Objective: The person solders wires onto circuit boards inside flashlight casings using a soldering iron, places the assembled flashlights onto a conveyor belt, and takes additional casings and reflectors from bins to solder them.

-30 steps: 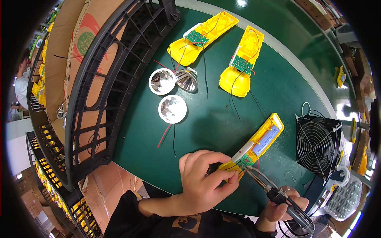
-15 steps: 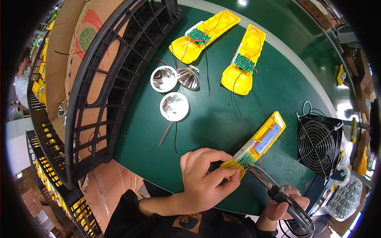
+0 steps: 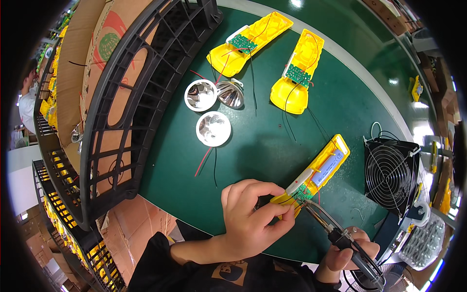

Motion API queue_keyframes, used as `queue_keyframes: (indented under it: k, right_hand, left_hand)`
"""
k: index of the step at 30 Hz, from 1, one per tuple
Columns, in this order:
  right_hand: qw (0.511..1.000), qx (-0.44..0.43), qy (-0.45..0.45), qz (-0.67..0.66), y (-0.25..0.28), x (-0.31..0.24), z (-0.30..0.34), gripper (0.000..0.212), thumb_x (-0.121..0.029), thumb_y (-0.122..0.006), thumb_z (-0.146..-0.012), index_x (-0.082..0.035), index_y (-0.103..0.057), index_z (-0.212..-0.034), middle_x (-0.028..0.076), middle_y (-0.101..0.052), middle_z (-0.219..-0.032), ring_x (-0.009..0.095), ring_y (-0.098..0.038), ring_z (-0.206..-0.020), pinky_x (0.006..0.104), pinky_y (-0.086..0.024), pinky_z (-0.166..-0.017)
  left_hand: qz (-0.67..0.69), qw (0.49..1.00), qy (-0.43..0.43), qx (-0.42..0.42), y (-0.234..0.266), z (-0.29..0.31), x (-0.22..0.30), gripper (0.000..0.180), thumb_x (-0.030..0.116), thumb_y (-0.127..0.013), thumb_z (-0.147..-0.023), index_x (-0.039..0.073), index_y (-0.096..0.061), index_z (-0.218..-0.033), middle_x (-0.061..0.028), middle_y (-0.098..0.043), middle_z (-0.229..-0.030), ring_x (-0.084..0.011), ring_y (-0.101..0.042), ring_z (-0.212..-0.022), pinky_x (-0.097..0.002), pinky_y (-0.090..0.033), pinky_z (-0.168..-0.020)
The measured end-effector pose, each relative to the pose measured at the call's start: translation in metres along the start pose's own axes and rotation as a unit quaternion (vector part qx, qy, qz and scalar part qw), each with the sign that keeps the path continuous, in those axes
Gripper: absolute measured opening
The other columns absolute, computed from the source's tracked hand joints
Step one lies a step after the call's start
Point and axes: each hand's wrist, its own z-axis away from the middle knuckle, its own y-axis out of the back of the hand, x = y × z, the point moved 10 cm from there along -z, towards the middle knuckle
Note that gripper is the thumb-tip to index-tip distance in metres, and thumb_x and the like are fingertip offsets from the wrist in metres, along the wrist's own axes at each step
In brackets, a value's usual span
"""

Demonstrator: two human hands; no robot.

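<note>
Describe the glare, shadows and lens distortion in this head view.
Head view: a heavy fisheye bend curves the black crate and table edge; corners are black. Overhead light glares off the green table top and the shiny reflectors. A soft shadow lies beside the left hand. The centre is sharp.

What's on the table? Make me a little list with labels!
Left hand: pinches the near end of a yellow housing with a green circuit board
Right hand: grips a soldering iron, tip at that board
Other housings: two yellow ones, farther back
Reflectors: three shiny cones
Fan: black, at right
Table: green mat
</note>
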Motion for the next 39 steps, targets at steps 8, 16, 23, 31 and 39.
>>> queue_keyframes:
  k: [8,16,23,31,39]
  right_hand:
    - [0.994,0.110,0.001,-0.023,0.029,0.003,-0.005,0.049,-0.045,-0.057,-0.070,-0.005,-0.029,-0.073,0.009,-0.044,-0.059,0.016,-0.046,-0.050,0.0279,-0.039,-0.049]
    - [0.991,0.133,0.026,-0.007,0.037,-0.011,-0.022,0.044,-0.042,-0.054,-0.074,-0.005,-0.031,-0.071,0.005,-0.043,-0.050,0.012,-0.043,-0.042,0.0242,-0.041,-0.049]
    - [0.977,0.214,0.013,-0.005,0.088,-0.015,-0.014,0.046,-0.045,-0.055,-0.072,-0.005,-0.033,-0.071,0.005,-0.043,-0.052,0.012,-0.042,-0.045,0.0276,-0.043,-0.055]
    - [0.916,0.345,0.117,0.171,0.168,-0.034,0.020,0.016,-0.010,-0.049,-0.078,-0.003,-0.042,-0.066,0.011,-0.045,-0.070,0.021,-0.046,-0.057,0.0295,-0.036,-0.048]
    - [0.872,0.451,0.029,0.185,0.231,0.002,0.027,0.022,-0.023,-0.043,-0.082,-0.003,-0.040,-0.074,0.011,-0.043,-0.070,0.020,-0.042,-0.057,0.0295,-0.034,-0.048]
  left_hand:
    - [-0.005,1.000,-0.006,0.003,0.000,0.001,0.001,0.016,0.005,-0.067,-0.049,0.011,-0.056,-0.059,-0.0023,-0.053,-0.084,-0.0203,-0.048,-0.074,-0.0296,-0.035,-0.065]
    - [-0.024,0.999,-0.028,-0.002,0.009,0.000,0.013,0.014,0.006,-0.068,-0.051,0.010,-0.057,-0.058,-0.0040,-0.056,-0.087,-0.0175,-0.052,-0.073,-0.0283,-0.034,-0.066]
    - [-0.009,0.982,0.049,-0.183,0.003,0.009,0.016,0.046,0.016,-0.068,-0.061,0.005,-0.050,-0.102,-0.0084,-0.056,-0.093,-0.0220,-0.053,-0.082,-0.0307,-0.038,-0.072]
    - [-0.134,0.954,-0.033,-0.267,-0.037,-0.008,0.056,0.053,0.022,-0.064,-0.068,-0.004,-0.042,-0.108,-0.0153,-0.052,-0.097,-0.0292,-0.050,-0.090,-0.0354,-0.040,-0.076]
    - [-0.234,0.962,-0.057,-0.130,-0.144,-0.149,0.068,0.037,0.009,-0.062,-0.066,-0.006,-0.042,-0.094,-0.0207,-0.046,-0.090,-0.0348,-0.048,-0.084,-0.0401,-0.043,-0.070]
